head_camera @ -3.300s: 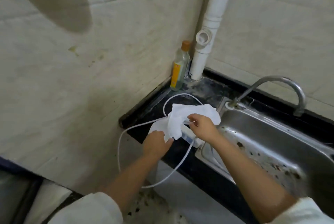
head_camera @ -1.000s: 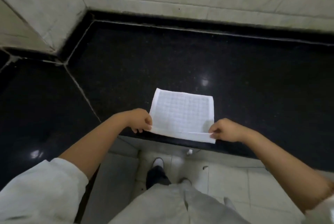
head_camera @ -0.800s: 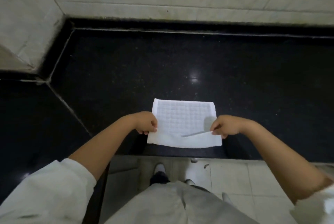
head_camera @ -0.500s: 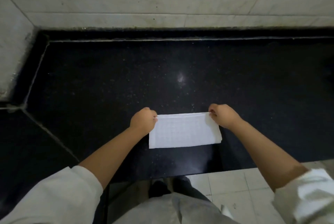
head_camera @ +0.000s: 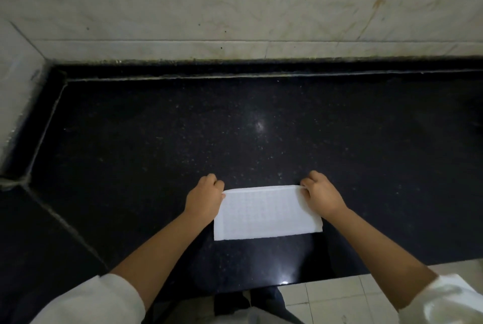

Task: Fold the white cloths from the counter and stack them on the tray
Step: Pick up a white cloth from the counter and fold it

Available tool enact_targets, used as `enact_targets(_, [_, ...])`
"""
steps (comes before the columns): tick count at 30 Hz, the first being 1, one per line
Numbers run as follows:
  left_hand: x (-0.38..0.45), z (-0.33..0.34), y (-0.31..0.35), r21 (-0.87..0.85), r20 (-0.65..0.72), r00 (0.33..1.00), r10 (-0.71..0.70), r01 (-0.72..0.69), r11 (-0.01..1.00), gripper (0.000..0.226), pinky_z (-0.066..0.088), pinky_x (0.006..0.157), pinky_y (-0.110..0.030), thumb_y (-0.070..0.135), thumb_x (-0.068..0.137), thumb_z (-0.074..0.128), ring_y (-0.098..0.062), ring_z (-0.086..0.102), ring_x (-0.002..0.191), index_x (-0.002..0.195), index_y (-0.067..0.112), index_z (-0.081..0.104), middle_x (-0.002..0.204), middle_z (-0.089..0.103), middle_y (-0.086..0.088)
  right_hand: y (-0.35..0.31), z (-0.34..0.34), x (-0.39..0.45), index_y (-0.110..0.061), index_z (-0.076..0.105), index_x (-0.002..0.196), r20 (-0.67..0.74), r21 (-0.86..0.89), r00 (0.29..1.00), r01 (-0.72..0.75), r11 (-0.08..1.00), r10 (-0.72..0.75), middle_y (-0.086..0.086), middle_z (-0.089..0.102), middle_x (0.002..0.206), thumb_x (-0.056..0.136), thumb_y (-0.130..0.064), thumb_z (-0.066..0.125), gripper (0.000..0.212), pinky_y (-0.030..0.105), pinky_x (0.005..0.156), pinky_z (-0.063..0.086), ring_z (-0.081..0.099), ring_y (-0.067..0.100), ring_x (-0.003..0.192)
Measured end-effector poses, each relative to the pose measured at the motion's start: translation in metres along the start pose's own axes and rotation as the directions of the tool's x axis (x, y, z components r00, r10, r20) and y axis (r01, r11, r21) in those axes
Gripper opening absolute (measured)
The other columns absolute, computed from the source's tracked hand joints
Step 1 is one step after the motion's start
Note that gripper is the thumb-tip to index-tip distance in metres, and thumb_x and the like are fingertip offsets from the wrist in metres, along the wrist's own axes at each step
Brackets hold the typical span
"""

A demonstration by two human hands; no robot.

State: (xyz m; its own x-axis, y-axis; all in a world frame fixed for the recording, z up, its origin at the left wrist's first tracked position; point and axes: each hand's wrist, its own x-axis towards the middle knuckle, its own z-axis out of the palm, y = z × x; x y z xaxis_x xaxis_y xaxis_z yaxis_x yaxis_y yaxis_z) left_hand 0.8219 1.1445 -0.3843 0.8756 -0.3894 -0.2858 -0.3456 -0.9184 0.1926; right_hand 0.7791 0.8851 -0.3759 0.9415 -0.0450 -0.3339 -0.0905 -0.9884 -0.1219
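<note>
White cloth (head_camera: 265, 212) lay folded on the counter (head_camera: 183, 140) — thin, limp, probably light — with left hand (head_camera: 205, 198) and right hand (head_camera: 322, 196) pinching its far corners, the likeliest hold.

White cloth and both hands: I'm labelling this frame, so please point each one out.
white cloth (head_camera: 266, 212), head view, middle of its folded top face.
left hand (head_camera: 205, 198), head view, back of the hand.
right hand (head_camera: 322, 196), head view, back of the hand.
</note>
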Motion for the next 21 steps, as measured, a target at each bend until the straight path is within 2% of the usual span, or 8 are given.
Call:
enact_targets(4, [-0.003,-0.016,-0.002,0.008,0.01,0.999,0.032,-0.032,0.999,0.021,0.045,0.082,-0.029,0.021,0.097,0.041,-0.019,0.053,0.105,0.11,0.011,0.054,0.114,0.055,-0.004,0.003,-0.021,0.002,0.0,0.059,0.105,-0.025,0.101,0.997,0.069,0.992,-0.067,0.015,0.057,0.112,0.091,-0.007,0.043,0.022,0.024,0.078,0.035,0.05,0.026,0.106])
enact_targets(7, [-0.009,-0.045,-0.009,0.034,-0.222,0.955,0.199,-0.196,0.98,0.014,0.05,0.049,-0.03,0.013,0.075,0.06,-0.023,0.062,0.07,0.089,0.01,0.063,0.08,0.061,-0.008,0.006,-0.056,-0.003,0.002,0.062,0.099,-0.171,0.183,0.975,0.173,0.968,-0.142,0.02,0.064,0.1,0.086,-0.002,0.052,0.018,0.029,0.076,0.042,0.06,0.032,0.094])
enact_targets(9, [-0.015,-0.065,-0.015,0.098,-0.394,0.873,0.288,-0.272,0.957,0.026,0.045,0.037,-0.024,0.016,0.072,0.048,-0.024,0.06,0.054,0.083,0.008,0.07,0.067,0.063,-0.011,0.007,-0.076,-0.009,0.005,0.067,0.094,-0.371,0.133,0.89,0.335,0.933,-0.266,0.024,0.067,0.084,0.079,0.002,0.057,0.018,0.032,0.07,0.05,0.066,0.036,0.078])
enact_targets(11, [-0.025,-0.078,-0.013,0.181,-0.485,0.811,0.328,-0.274,0.945,0.033,0.046,0.039,-0.023,0.016,0.077,0.043,-0.025,0.059,0.052,0.081,0.003,0.074,0.067,0.065,-0.012,0.007,-0.082,-0.02,0.005,0.07,0.085,-0.521,0.044,0.786,0.414,0.909,-0.333,0.021,0.066,0.072,0.077,-0.004,0.055,0.019,0.031,0.065,0.048,0.064,0.034,0.066])
enact_targets(14, [-0.042,-0.068,-0.007,0.197,-0.555,0.751,0.357,-0.298,0.934,0.034,0.045,0.042,-0.023,0.016,0.087,0.044,-0.025,0.058,0.051,0.074,0.003,0.073,0.063,0.065,-0.011,0.01,-0.066,-0.036,0.003,0.069,0.076,-0.633,-0.003,0.695,0.438,0.899,-0.341,0.021,0.066,0.074,0.077,-0.008,0.048,0.024,0.029,0.066,0.041,0.053,0.026,0.074])
enact_targets(16, [-0.057,-0.049,0.0,0.11,-0.461,0.833,0.305,-0.288,0.951,0.028,0.045,0.047,-0.02,0.019,0.089,0.044,-0.016,0.057,0.053,0.075,0.01,0.067,0.062,0.062,-0.002,0.014,-0.035,-0.047,-0.001,0.069,0.072,-0.613,-0.022,0.714,0.414,0.91,-0.339,0.02,0.067,0.075,0.07,-0.002,0.059,0.01,0.033,0.061,0.049,0.055,0.027,0.075])
enact_targets(19, [-0.072,-0.004,0.011,-0.124,-0.211,0.967,0.143,-0.171,0.977,0.013,0.032,0.056,-0.008,0.026,0.087,0.057,0.009,0.038,0.06,0.078,0.018,0.061,0.064,0.044,0.018,0.022,0.02,-0.067,-0.007,0.072,0.066,-0.35,-0.03,0.885,0.316,0.948,-0.306,0.018,0.07,0.076,0.047,0.003,0.084,0.025,0.039,0.058,0.054,0.067,0.035,0.067])
enact_targets(21, [-0.085,0.015,0.015,-0.083,-0.05,0.97,0.236,-0.24,0.967,0.017,0.041,0.05,-0.011,0.028,0.064,0.082,0.003,0.052,0.056,0.07,0.018,0.07,0.064,0.058,0.014,0.021,0.037,-0.081,-0.011,0.074,0.072,-0.293,-0.053,0.922,0.249,0.967,-0.253,0.018,0.072,0.085,0.06,-0.012,0.079,0.013,0.047,0.063,0.055,0.07,0.037,0.075])
